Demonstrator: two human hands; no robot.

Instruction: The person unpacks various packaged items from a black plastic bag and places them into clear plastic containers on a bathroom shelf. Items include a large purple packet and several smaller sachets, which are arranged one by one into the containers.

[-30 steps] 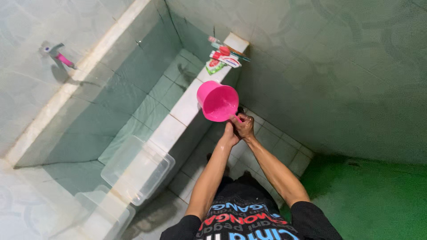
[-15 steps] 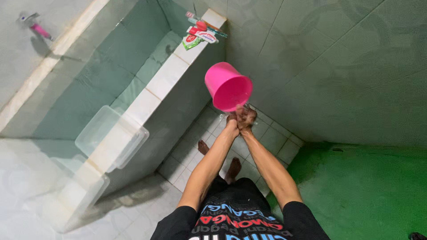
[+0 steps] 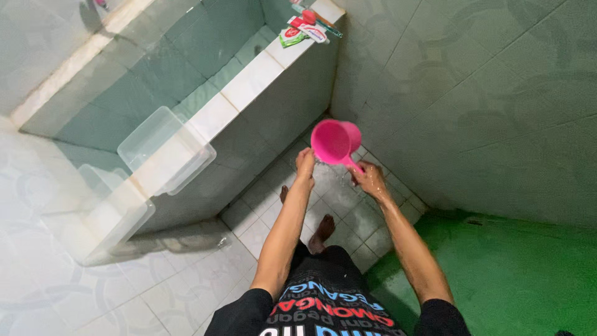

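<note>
Dipper: pink plastic water dipper [image 3: 334,141], a round cup with a straight handle, held low over the wet floor tiles [image 3: 339,199] near the foot of the tiled water basin [image 3: 249,81], just right of centre and close to the right-hand wall.
Right hand: the right hand [image 3: 371,180] is closed around the handle's end, fingers wrapped under it; the cup tips with its mouth facing up and toward the camera.
Left hand: the left hand [image 3: 305,163] sits just beside the cup's left rim, fingers loosely curled and holding nothing; whether it touches the rim cannot be told.
Weight: probably light, thin-walled plastic; any water inside would pull the cup end down, but the fill level is not readable here.
Stiffness: looks rigid, not fragile; the handle is likely the weak point if bent.
Slipperiness: judged slick, since the hands and forearms look wet and the plastic is smooth.
Best hold: the handle, close to the cup for better control; a second hand under the cup wall would steady it.
Basin ledge: two clear plastic containers [image 3: 165,149] rest on the near-left part of the ledge; toothpaste tubes and toothbrushes [image 3: 305,28] lie at its far end.
Floor: bare feet [image 3: 322,231] stand on the tiles, with a green floor [image 3: 516,274] to the right.
</note>
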